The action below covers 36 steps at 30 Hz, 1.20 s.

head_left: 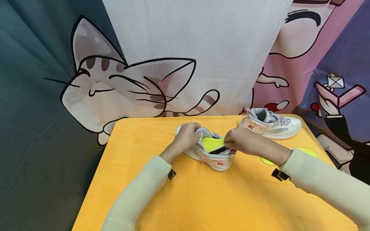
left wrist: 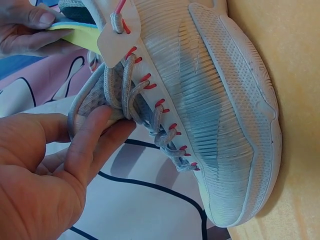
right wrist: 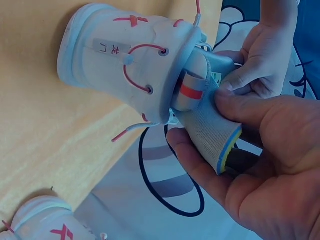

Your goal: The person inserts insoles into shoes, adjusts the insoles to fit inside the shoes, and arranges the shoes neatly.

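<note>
A white sneaker (head_left: pixel 214 163) with pale laces and red loops stands on the table, its heel towards me. My left hand (head_left: pixel 187 138) pinches the shoe's tongue (left wrist: pixel 92 97) between thumb and fingers. The heel end of an insole (head_left: pixel 212 143) is in my right hand (head_left: pixel 242 140), thumb on one face and fingers on the other. Yellow shows on one side of this insole and grey mesh (right wrist: pixel 206 127) on the other. It runs into the shoe opening; its front part is hidden inside the shoe.
A second white sneaker (head_left: pixel 277 128) stands at the back right of the yellow-covered table (head_left: pixel 202 199). Another yellow insole (head_left: pixel 307 151) lies flat on the right, partly covered by my right forearm. A printed cloth (head_left: pixel 216 38) hangs behind the table.
</note>
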### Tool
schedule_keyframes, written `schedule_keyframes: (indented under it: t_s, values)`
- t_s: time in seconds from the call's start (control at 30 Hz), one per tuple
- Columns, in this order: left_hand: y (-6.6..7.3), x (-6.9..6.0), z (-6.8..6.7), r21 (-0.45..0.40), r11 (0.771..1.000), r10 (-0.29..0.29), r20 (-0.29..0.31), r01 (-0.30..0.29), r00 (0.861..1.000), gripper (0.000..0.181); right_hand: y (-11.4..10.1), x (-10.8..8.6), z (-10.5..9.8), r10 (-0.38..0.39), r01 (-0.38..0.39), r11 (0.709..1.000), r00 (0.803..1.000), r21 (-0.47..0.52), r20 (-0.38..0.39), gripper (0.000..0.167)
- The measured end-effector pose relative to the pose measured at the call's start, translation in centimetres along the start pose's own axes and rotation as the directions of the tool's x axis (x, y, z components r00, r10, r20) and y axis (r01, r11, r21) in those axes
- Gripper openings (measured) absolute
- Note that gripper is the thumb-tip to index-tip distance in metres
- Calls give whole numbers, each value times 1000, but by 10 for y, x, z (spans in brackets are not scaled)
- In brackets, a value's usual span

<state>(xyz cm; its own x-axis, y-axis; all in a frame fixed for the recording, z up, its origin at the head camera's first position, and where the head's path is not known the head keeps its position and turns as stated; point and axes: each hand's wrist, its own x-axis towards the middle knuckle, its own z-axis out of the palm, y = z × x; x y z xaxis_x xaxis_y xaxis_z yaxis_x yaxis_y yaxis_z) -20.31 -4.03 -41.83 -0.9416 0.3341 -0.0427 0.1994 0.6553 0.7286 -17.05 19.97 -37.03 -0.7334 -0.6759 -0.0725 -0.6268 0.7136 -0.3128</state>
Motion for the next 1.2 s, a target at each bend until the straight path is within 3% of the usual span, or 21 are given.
schedule_keyframes:
  t_s: [0.2, 0.6, 1.0, 1.2]
  values:
    - [1, 1, 0, -2, 1000, -1, 2, 1, 1000, 28, -3, 2, 4, 30, -30, 999, 1000, 29, -1, 10]
    - [2, 0, 1, -40, 999, -5, 2, 5, 1000, 27, -11, 7, 11, 36, -40, 998, 996, -50, -78, 4]
    - [3, -1, 1, -51, 999, 3, -1, -3, 1000, 26, -19, 11, 27, 11, -37, 987, 986, -156, -165, 9]
    - [3, -1, 2, -44, 999, 11, -9, -12, 1000, 25, -19, 14, 34, 0, -30, 988, 982, -154, -191, 7]
